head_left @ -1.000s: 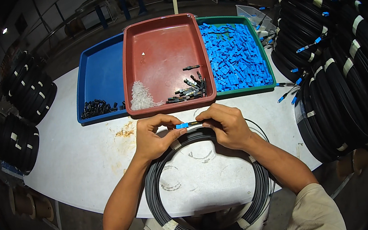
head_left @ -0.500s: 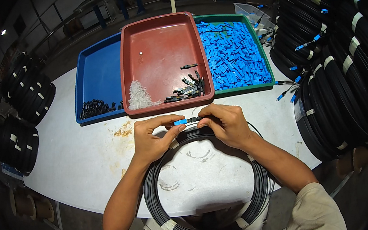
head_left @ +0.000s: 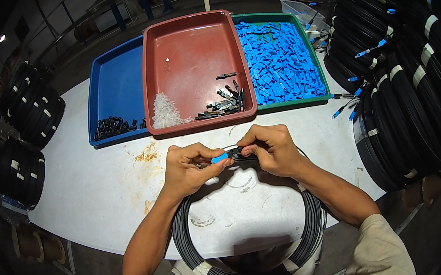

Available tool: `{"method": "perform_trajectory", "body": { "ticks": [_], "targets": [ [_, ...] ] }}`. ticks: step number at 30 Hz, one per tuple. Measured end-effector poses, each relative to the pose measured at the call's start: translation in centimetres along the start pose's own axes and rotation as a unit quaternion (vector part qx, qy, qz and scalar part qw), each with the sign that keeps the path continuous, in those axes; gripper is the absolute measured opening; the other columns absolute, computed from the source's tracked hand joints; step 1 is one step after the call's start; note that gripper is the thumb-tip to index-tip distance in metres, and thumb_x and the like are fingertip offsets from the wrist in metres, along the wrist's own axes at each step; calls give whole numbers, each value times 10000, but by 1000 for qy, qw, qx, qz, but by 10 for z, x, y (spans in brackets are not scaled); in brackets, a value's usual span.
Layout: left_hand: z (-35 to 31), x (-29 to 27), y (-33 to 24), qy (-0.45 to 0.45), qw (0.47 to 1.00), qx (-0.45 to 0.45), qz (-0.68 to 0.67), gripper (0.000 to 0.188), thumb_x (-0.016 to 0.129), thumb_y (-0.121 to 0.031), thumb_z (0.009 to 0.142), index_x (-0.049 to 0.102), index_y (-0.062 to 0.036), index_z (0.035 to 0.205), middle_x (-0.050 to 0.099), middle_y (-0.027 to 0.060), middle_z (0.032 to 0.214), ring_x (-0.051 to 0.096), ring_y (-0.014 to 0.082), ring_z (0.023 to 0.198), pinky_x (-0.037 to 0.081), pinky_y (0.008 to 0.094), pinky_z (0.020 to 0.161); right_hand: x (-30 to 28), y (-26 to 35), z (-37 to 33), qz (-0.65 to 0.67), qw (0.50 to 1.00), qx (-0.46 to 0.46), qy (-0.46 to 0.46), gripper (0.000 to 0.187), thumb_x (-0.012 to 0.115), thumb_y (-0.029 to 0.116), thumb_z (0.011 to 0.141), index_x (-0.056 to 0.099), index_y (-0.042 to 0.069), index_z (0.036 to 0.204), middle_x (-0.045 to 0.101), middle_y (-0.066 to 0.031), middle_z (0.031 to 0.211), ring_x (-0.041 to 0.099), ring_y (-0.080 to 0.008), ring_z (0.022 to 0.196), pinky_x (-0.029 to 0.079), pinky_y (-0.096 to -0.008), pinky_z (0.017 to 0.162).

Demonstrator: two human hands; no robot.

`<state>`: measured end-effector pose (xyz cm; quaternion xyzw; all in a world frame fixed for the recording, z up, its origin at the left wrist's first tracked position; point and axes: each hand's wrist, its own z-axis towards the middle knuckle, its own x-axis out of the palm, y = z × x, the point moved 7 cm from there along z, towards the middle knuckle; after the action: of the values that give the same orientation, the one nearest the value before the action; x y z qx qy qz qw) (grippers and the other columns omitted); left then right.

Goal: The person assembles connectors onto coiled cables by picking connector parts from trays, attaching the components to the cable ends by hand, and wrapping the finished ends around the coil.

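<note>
Between thumb and fingers my left hand (head_left: 193, 163) pinches a blue fibre connector housing (head_left: 219, 158). Just to its right, my right hand (head_left: 269, 148) grips the black end (head_left: 237, 152) of a cable that meets the housing. Whether the black part sits inside the blue one is partly hidden by my fingers. Below both hands lies a large coil of black cable (head_left: 181, 233), bound with pale tape, on the table edge and against my lap.
A red tray (head_left: 195, 49) holds clear small pieces and black connector parts. Beside it stand a blue tray (head_left: 117, 78) with black parts and a green tray (head_left: 328, 91) full of blue housings. Black cable coils are stacked at right (head_left: 401, 118) and left (head_left: 19, 169) on the white table (head_left: 93, 204).
The blue housing has tilted and dropped slightly toward me, its right end turned up. My left fingers have shifted around it; my right hand stays nearly in place on the black end.
</note>
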<state>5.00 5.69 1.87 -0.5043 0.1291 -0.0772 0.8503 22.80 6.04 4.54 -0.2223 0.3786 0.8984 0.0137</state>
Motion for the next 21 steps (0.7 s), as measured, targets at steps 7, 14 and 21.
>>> {"method": "perform_trajectory", "body": {
  "ticks": [7,14,21],
  "targets": [
    [2,5,5,9,999,-10,31,116,806,3,825,709,44,875,747,122,765,680,61,661,519,183,567,2,2,0,0,1000,-1,-6,106,617,-141,798,647,-55,853,712,-164,757,737,-226,690,566,-312,613],
    [10,-6,-15,7,995,30,99,135,803,-22,837,726,57,914,753,113,775,691,72,680,530,189,585,-2,8,2,-55,998,-37,-12,91,690,-70,817,652,-26,887,706,-143,766,712,-255,666,540,-327,601],
    [9,-3,-17,6,993,23,118,158,819,-22,812,744,59,925,756,113,778,697,87,668,539,204,582,-2,8,2,-83,995,-60,-2,91,713,-88,816,686,-38,886,715,-121,735,684,-166,616,493,-268,540]
  ]
}}
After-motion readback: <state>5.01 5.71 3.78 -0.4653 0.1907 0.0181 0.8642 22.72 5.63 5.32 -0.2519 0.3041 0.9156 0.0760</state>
